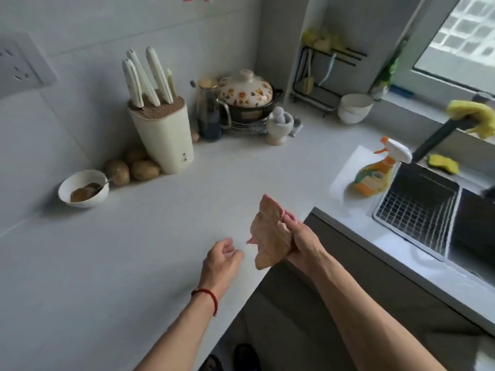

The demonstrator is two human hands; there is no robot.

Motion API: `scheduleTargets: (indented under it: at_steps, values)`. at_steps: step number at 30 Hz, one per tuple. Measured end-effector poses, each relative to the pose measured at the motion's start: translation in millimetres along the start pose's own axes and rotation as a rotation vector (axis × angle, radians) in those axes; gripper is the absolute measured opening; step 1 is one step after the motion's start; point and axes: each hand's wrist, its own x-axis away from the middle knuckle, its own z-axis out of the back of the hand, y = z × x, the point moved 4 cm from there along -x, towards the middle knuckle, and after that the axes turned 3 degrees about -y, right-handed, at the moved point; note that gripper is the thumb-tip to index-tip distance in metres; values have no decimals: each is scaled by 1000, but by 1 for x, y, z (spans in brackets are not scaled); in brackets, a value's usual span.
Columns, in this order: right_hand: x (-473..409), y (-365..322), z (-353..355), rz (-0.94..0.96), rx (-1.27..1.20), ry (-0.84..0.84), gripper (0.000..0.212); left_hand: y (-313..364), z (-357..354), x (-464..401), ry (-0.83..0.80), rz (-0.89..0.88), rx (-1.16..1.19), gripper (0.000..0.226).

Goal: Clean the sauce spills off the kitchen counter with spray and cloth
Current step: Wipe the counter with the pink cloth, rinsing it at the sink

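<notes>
At frame centre, the right hand (pixel 297 242) grips the cloth (pixel 270 234); the left hand (pixel 222 259) hovers relaxed. Best refold to a clean face before wiping the surface (pixel 160 236).

No writing can be read anywhere. The spray bottle (pixel 376 175) near the sink carries a coloured label, but its print is too blurred to make out. The knife block (pixel 163 135) on the counter (pixel 134 250) has a small dark mark low on its front, too small to read. A red patch on the wall's top edge shows no letters.
</notes>
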Motion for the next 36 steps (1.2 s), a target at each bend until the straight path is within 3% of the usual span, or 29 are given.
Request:
scheduleTargets:
  at_steps: [5,7,12,18,21,24,32,36]
  values:
    - [55,12,42,23,-364,107,34,17,-71,0,-450,256,505,36]
    - [73,17,62,44,-424,122,40,19,-96,11,-535,272,555,31]
    - [113,15,138,96,-273,184,52,43,-159,32,-531,140,418,23]
    - [183,-6,273,175,-218,384,31,78,-294,64,-588,78,194,15]
    - [220,-22,350,244,-254,466,19,95,-376,87,-656,125,152,20]
    - [249,-45,421,265,-237,527,23,114,-456,114,-742,190,172,25]
    - [254,-130,521,196,-145,628,26,167,-594,99,-891,378,394,39]
    - [235,-167,556,151,-16,775,31,188,-655,62,-982,484,420,42]
